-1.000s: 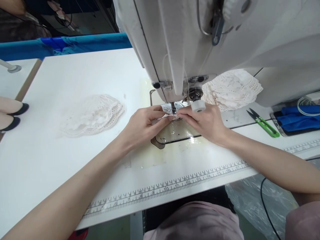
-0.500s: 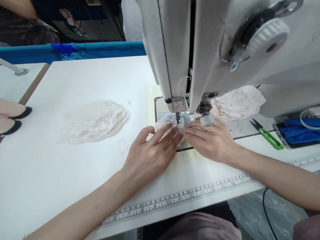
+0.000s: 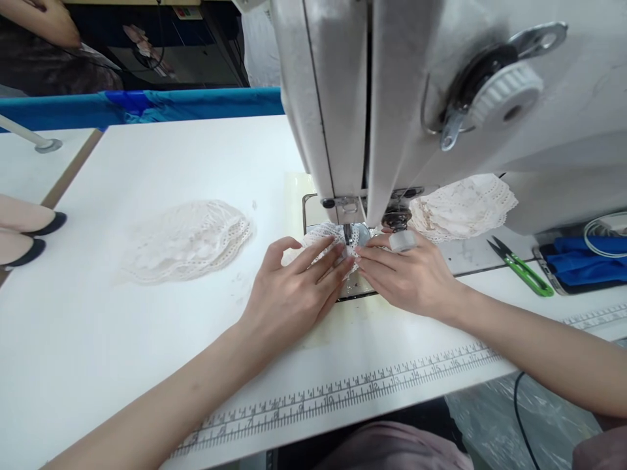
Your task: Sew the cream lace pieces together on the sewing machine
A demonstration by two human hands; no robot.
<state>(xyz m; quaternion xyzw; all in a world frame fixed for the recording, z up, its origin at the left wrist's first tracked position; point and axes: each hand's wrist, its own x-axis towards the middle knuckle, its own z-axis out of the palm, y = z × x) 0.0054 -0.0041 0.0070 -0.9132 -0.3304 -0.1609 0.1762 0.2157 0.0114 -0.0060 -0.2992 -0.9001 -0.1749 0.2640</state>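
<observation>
A white lace piece point(image 3: 321, 234) lies under the presser foot point(image 3: 348, 235) of the sewing machine point(image 3: 337, 111). My left hand point(image 3: 298, 287) rests on it with fingers stretched out and spread, fingertips close to the foot. Just right of the foot, my right hand point(image 3: 409, 271) has its fingers drawn together at the lace's edge; its thumb is hidden. A white cylindrical knob point(image 3: 402, 240) partly covers that hand.
Lace pieces lie in a stack point(image 3: 189, 241) on the left and in another pile point(image 3: 463, 209) behind my right hand. Green thread snips point(image 3: 524, 271) lie near a phone under blue cloth point(image 3: 585, 260). A printed ruler point(image 3: 343, 395) follows the front edge. A person's arm shows upper left.
The view has shifted slightly. Both hands stay on the lace by the presser foot, with only a slight shift of the fingers.
</observation>
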